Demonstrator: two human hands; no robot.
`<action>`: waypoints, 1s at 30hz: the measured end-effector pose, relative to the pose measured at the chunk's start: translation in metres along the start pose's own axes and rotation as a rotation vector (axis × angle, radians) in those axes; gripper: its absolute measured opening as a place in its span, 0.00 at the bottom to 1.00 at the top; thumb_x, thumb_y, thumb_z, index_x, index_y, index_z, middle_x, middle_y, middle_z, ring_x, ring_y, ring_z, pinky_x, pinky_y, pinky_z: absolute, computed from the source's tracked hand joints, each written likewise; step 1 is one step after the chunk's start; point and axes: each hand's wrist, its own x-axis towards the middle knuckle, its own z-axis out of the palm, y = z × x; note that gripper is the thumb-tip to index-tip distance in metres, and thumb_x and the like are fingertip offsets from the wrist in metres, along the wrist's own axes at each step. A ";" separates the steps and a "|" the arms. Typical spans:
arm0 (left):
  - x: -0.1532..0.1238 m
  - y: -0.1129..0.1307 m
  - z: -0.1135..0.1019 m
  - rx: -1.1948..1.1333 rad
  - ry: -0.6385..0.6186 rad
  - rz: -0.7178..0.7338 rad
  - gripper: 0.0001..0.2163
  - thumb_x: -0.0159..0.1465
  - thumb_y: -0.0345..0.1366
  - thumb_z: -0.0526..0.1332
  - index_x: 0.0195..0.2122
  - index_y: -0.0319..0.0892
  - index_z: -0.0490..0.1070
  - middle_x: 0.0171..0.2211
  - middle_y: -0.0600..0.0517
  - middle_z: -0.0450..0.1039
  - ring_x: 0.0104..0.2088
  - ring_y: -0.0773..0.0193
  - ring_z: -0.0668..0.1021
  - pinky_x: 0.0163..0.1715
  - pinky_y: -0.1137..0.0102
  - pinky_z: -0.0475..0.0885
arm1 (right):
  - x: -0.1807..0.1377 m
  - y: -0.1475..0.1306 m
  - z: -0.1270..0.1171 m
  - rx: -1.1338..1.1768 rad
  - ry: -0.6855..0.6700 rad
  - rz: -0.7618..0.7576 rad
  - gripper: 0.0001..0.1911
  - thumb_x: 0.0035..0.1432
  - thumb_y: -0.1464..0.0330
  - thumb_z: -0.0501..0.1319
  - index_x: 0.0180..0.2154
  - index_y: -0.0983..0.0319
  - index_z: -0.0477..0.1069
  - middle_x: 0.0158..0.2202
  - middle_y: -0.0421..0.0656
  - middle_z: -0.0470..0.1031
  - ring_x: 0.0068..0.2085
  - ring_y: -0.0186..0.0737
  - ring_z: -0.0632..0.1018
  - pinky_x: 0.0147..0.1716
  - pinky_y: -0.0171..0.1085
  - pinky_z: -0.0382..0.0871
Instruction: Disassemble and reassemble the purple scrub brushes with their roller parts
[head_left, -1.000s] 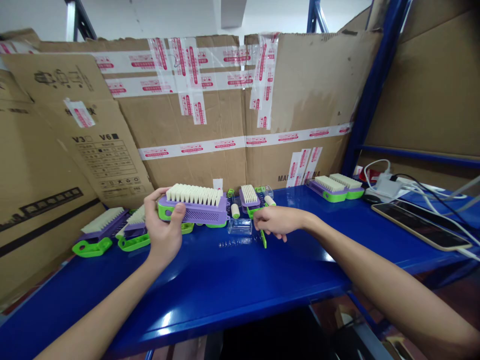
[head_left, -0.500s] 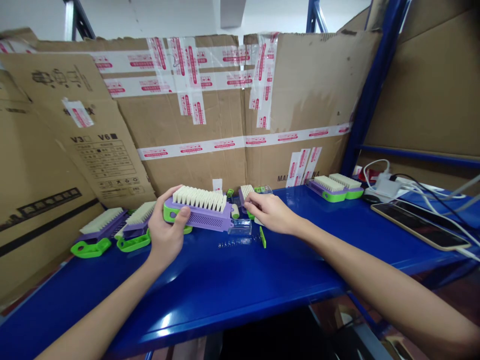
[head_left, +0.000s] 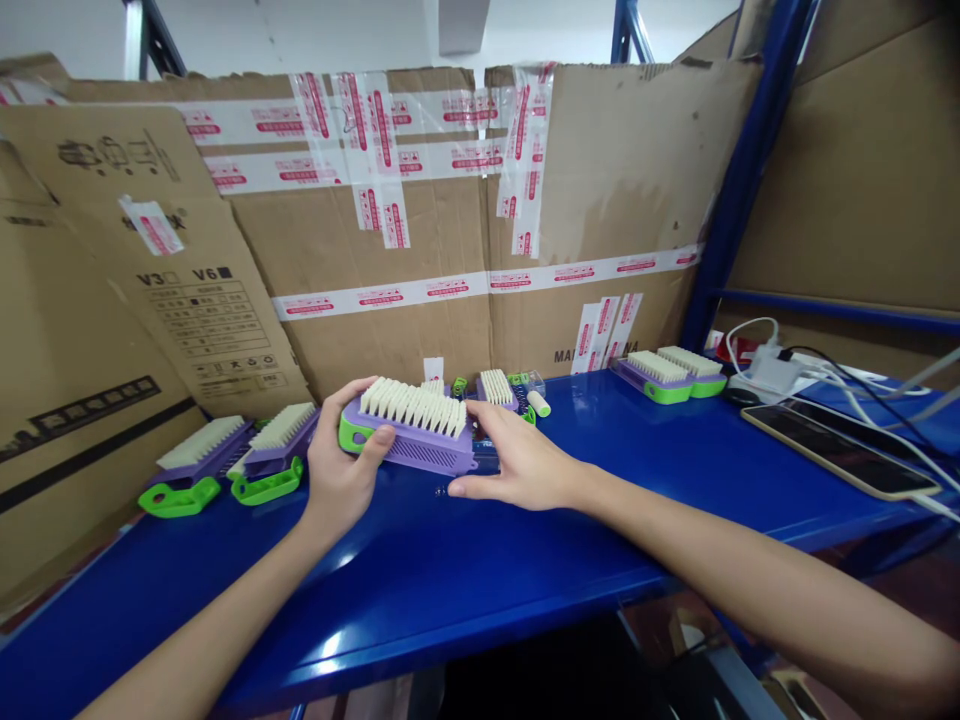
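Observation:
My left hand (head_left: 341, 470) is wrapped around the green end of a purple scrub brush (head_left: 427, 452), its cream bristles facing up. Close to the brush's other end is my right hand (head_left: 525, 455), thumb and fingers spread; whether its fingertips touch the brush I cannot tell. Beneath the thumb tip, a bit of a metal spring (head_left: 440, 491) shows on the blue shelf, the rest covered by the hand. Behind the hands lie another brush (head_left: 496, 388) and a small white roller with a green end (head_left: 538, 403).
Two brushes with cream bristles (head_left: 202, 445) (head_left: 283, 428) and loose green handle parts (head_left: 180, 497) sit at the left. Two more brushes (head_left: 660, 375) stand at the back right. Phones (head_left: 840, 450) and a white charger with cables (head_left: 776, 372) lie at the right. Cardboard (head_left: 390, 240) walls the back.
My right hand has come from the parts at the back toward me, beside the brush end, its fingers spreading. The brush has shifted slightly right. The hand now covers the green piece and most of the spring.

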 end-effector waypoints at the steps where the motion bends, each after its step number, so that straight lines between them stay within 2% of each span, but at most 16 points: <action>1: -0.001 -0.001 0.000 -0.003 -0.012 -0.005 0.27 0.67 0.57 0.68 0.59 0.44 0.74 0.54 0.44 0.80 0.48 0.53 0.82 0.49 0.60 0.78 | 0.000 -0.001 0.002 0.007 0.001 0.009 0.48 0.60 0.42 0.71 0.68 0.63 0.60 0.63 0.59 0.74 0.58 0.59 0.78 0.57 0.59 0.74; 4: -0.001 -0.002 0.000 -0.004 -0.041 -0.010 0.28 0.66 0.58 0.68 0.59 0.44 0.74 0.54 0.44 0.79 0.48 0.53 0.82 0.49 0.60 0.78 | -0.001 -0.004 0.004 0.009 0.012 0.036 0.43 0.63 0.44 0.70 0.66 0.64 0.62 0.60 0.58 0.75 0.56 0.58 0.78 0.55 0.58 0.75; 9: 0.000 -0.002 0.000 -0.029 -0.106 -0.010 0.28 0.68 0.56 0.67 0.63 0.45 0.71 0.58 0.42 0.77 0.56 0.49 0.80 0.57 0.56 0.75 | -0.001 -0.003 0.003 0.011 0.069 0.038 0.36 0.65 0.46 0.69 0.61 0.63 0.65 0.56 0.56 0.77 0.53 0.55 0.78 0.52 0.55 0.76; 15: 0.002 0.001 0.000 0.011 -0.109 -0.009 0.30 0.67 0.60 0.66 0.62 0.45 0.71 0.56 0.42 0.77 0.54 0.49 0.80 0.53 0.58 0.77 | -0.001 0.002 0.002 -0.010 0.173 -0.040 0.35 0.66 0.49 0.68 0.64 0.59 0.63 0.56 0.53 0.75 0.53 0.54 0.77 0.54 0.54 0.75; 24: -0.001 -0.008 0.001 -0.042 -0.259 -0.052 0.33 0.65 0.61 0.69 0.64 0.47 0.70 0.58 0.42 0.75 0.56 0.48 0.78 0.57 0.55 0.74 | -0.002 -0.002 -0.005 -0.038 0.283 -0.096 0.29 0.70 0.51 0.62 0.65 0.58 0.63 0.55 0.51 0.74 0.53 0.53 0.75 0.53 0.52 0.73; 27: -0.002 -0.011 0.001 -0.050 -0.296 -0.073 0.33 0.64 0.59 0.70 0.65 0.47 0.70 0.58 0.42 0.74 0.57 0.48 0.78 0.58 0.54 0.74 | -0.001 -0.004 -0.005 0.016 0.329 -0.058 0.30 0.70 0.53 0.64 0.66 0.57 0.63 0.56 0.51 0.74 0.52 0.51 0.76 0.53 0.52 0.74; 30: -0.002 -0.012 0.001 -0.057 -0.295 -0.099 0.33 0.63 0.58 0.72 0.64 0.47 0.70 0.57 0.42 0.75 0.56 0.47 0.78 0.58 0.55 0.73 | 0.002 -0.005 -0.006 0.129 0.363 0.049 0.30 0.67 0.54 0.67 0.63 0.58 0.65 0.54 0.50 0.77 0.48 0.48 0.77 0.51 0.50 0.75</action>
